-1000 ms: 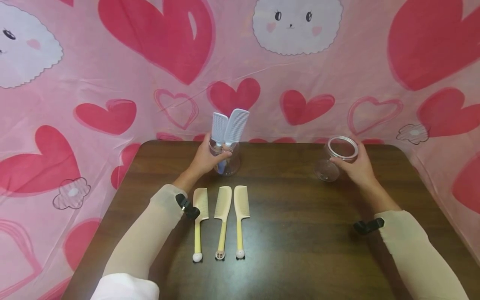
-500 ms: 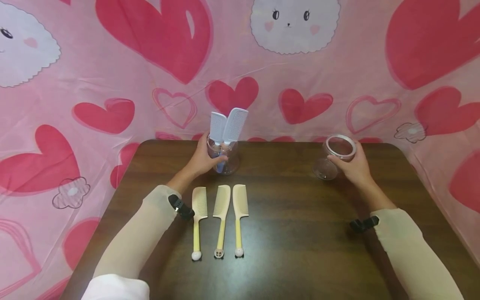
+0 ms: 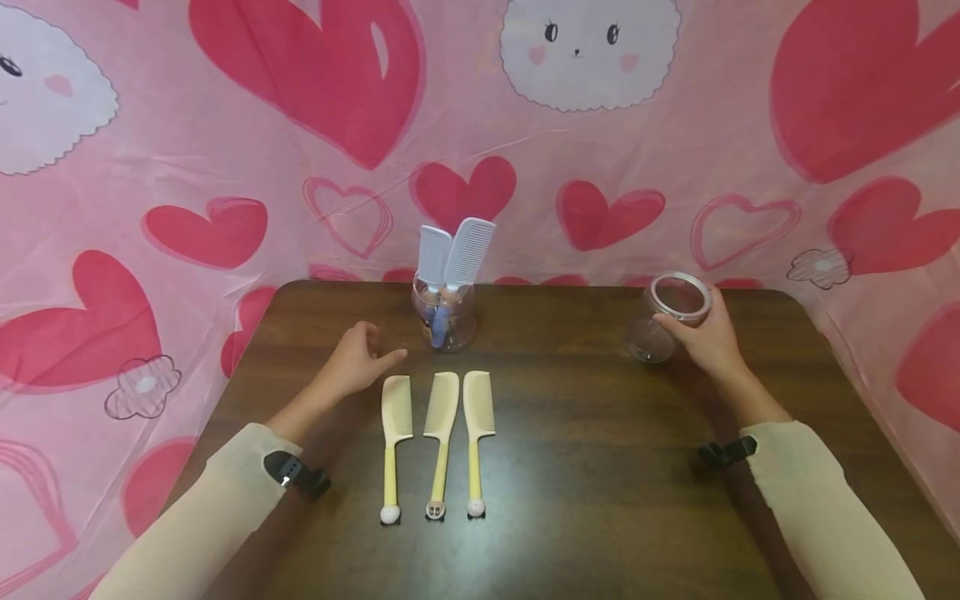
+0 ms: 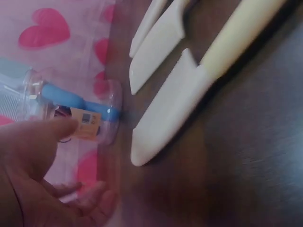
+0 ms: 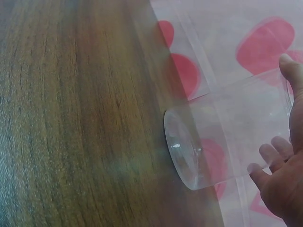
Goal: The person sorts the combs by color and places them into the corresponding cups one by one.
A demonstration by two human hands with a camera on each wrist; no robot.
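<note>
My left hand (image 3: 356, 360) hovers left of a clear jar (image 3: 467, 321), fingers loosely bent and holding nothing. Two pale blue combs (image 3: 468, 252) stand teeth end up in that jar, and a blue handle and a small orange label (image 4: 86, 124) show through its wall. Around the upper part of a second clear jar (image 3: 649, 342), on the right, curl the fingers and thumb of my right hand (image 3: 708, 335). This jar contains nothing, and its base is at the tabletop. Nearest to my left hand lies a cream comb (image 3: 397, 408) with a yellow handle.
Two more cream combs, a middle one (image 3: 442, 404) and a right one (image 3: 480, 404), lie beside the first, handles toward me. All rest on a dark wooden table (image 3: 585, 483). A pink cloth with hearts (image 3: 611, 212) hangs behind the table's far edge.
My left hand has let go of the jar with the blue combs and moved left and toward me. That jar stays in place. My right hand keeps its grip on the other jar.
</note>
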